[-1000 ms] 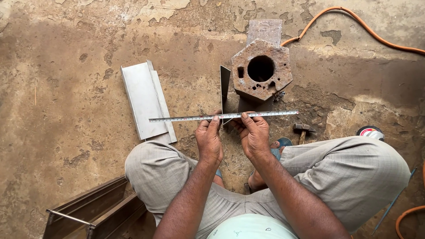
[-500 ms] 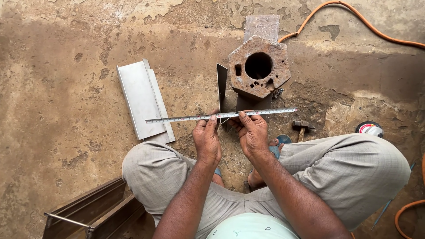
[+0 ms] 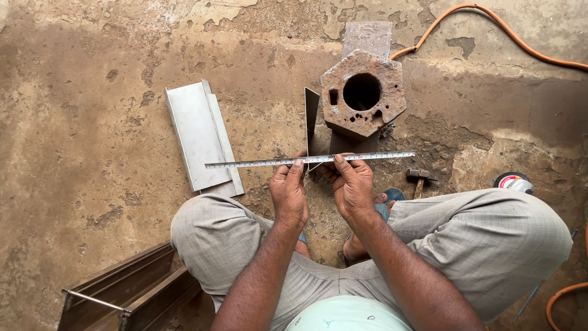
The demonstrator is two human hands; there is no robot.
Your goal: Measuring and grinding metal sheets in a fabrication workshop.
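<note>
- Steel ruler [image 3: 309,160] lies level across the head view, held just above the floor [image 3: 73,122]; we see it run from over the pale folded sheet [image 3: 199,138] on the left to just below the rusty hexagonal block [image 3: 362,92] on the right.
- Our left hand [image 3: 289,193] pinches the ruler near its middle, fingertips closed on its lower edge beside the thin upright plate [image 3: 311,119].
- Our right hand [image 3: 352,187] has its grip pressed together on the ruler too, fingers curled over it just right of the left hand; the two hands are close but apart.
- Below the block's right side a small hammer [image 3: 419,178] lies on the floor, and an orange hose [image 3: 490,30] curves across the upper right corner.
- At lower left we see dark metal channel pieces [image 3: 122,291] lying beside our knee.
</note>
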